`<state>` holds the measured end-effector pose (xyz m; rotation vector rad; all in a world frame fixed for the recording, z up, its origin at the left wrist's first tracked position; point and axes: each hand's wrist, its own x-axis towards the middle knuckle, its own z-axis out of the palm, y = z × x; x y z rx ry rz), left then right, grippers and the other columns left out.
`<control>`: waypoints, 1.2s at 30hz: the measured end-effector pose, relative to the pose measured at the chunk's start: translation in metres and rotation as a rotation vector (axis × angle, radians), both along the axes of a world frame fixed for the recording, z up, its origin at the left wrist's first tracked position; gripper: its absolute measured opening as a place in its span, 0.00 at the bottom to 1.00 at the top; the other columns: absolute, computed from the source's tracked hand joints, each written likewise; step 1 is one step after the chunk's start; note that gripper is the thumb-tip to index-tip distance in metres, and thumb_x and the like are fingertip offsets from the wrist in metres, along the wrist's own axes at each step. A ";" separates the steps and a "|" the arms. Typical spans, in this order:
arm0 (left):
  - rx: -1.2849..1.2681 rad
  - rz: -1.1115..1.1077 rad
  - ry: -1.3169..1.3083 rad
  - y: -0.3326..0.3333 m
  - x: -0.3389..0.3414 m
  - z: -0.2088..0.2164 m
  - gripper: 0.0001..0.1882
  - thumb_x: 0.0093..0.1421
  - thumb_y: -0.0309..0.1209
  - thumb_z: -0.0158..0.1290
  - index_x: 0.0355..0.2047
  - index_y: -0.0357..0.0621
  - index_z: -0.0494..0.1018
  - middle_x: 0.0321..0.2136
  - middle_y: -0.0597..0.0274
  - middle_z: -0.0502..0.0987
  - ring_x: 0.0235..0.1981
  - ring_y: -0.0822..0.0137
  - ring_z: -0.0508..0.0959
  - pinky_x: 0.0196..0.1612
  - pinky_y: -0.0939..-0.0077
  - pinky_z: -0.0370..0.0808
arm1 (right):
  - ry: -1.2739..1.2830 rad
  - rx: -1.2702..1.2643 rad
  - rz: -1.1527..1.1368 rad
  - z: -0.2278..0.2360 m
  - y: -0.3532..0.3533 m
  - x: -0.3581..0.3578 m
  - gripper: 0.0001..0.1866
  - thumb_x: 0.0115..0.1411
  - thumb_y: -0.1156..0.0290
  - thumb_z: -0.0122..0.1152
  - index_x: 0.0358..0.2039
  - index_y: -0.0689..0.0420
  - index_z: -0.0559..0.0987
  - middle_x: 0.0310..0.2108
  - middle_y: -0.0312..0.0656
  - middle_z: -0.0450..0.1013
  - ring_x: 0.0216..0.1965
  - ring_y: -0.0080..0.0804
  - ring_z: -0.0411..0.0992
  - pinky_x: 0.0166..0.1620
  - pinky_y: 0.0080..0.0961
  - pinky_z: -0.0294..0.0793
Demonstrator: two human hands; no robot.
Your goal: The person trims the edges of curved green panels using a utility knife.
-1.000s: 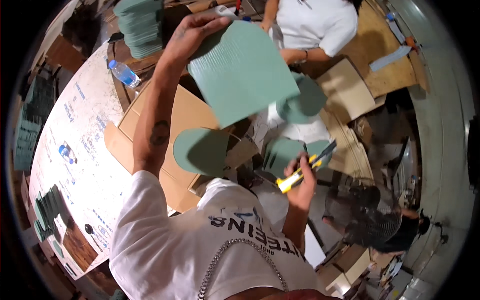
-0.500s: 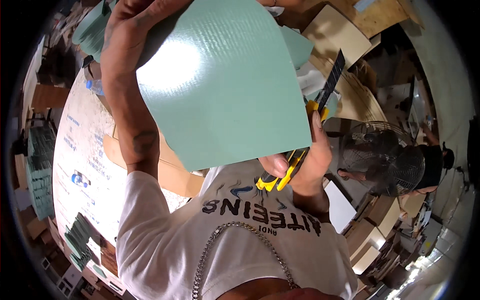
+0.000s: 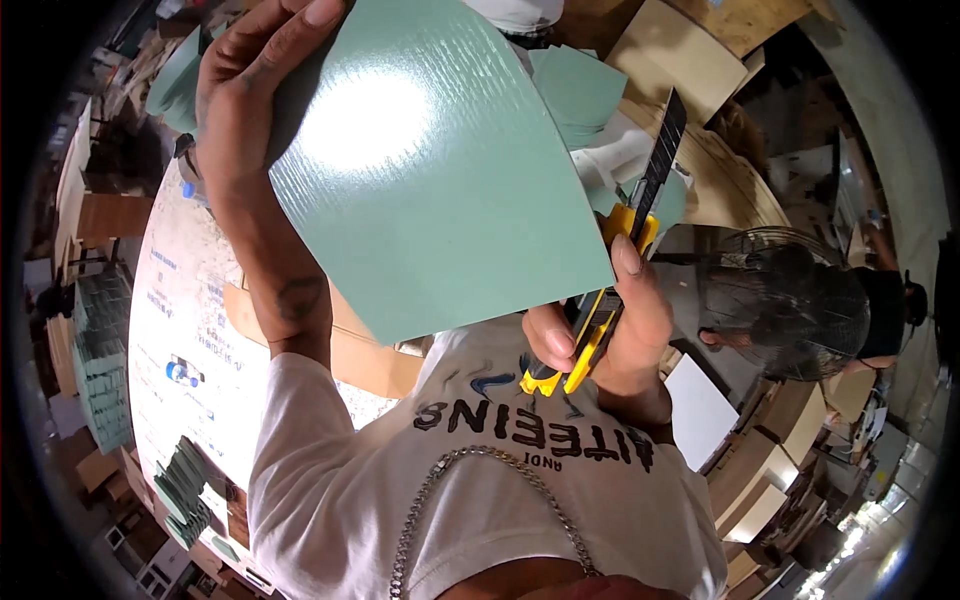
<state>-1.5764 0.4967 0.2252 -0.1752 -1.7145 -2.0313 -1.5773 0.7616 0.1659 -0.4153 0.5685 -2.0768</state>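
A glossy pale green sheet (image 3: pixel 450 230) with a curved outline is held up in front of my chest, a bright glare on its upper left. My left hand (image 3: pixel 245 90) grips its upper left edge, thumb on the face that shows and the other fingers partly hidden. A yellow and black utility knife (image 3: pixel 598 322) is in my right hand (image 3: pixel 645 315), its long dark blade extended and pointing up and away. The knife stands beside the sheet's lower right corner; whether they touch I cannot tell.
Further green pieces (image 3: pixel 580 95) lie beyond the sheet. Stacked green sheets (image 3: pixel 102 350) stand at far left, and more (image 3: pixel 180 490) lie on the white printed surface (image 3: pixel 185 300). A caged fan (image 3: pixel 790 300) is at right, with a person (image 3: pixel 885 310) behind it. Cardboard (image 3: pixel 375 350) lies below.
The sheet has tilted, its upper part shifting left and uncovering more green pieces behind. My left hand moved slightly left and down. The knife stays in my right hand, slightly lower.
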 end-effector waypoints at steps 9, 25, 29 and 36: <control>-0.132 0.293 0.141 -0.026 0.009 -0.027 0.10 0.60 0.26 0.53 0.39 0.35 0.79 0.31 0.56 0.81 0.30 0.71 0.80 0.35 0.81 0.75 | 0.077 0.138 -0.122 0.004 0.006 -0.003 0.25 0.67 0.53 0.41 0.50 0.63 0.66 0.24 0.42 0.70 0.18 0.27 0.69 0.20 0.23 0.67; -0.260 0.493 0.315 0.018 0.015 -0.011 0.07 0.53 0.26 0.60 0.33 0.37 0.81 0.29 0.59 0.81 0.32 0.73 0.79 0.42 0.85 0.72 | -0.119 0.257 -0.270 0.011 0.004 0.000 0.14 0.61 0.62 0.58 0.34 0.61 0.72 0.21 0.43 0.72 0.17 0.31 0.71 0.21 0.24 0.70; -0.245 0.422 0.290 0.012 0.018 -0.009 0.08 0.53 0.26 0.60 0.33 0.36 0.81 0.30 0.57 0.81 0.32 0.72 0.78 0.41 0.84 0.72 | -0.116 0.275 -0.215 0.011 0.006 -0.001 0.14 0.61 0.62 0.58 0.34 0.61 0.72 0.21 0.43 0.72 0.17 0.31 0.72 0.21 0.25 0.70; -0.193 0.528 0.246 0.007 0.025 -0.019 0.10 0.53 0.27 0.59 0.34 0.35 0.80 0.31 0.57 0.81 0.33 0.70 0.78 0.42 0.82 0.72 | 0.335 0.260 -0.577 0.004 0.009 0.009 0.14 0.58 0.75 0.62 0.41 0.69 0.72 0.23 0.46 0.75 0.23 0.29 0.76 0.27 0.25 0.77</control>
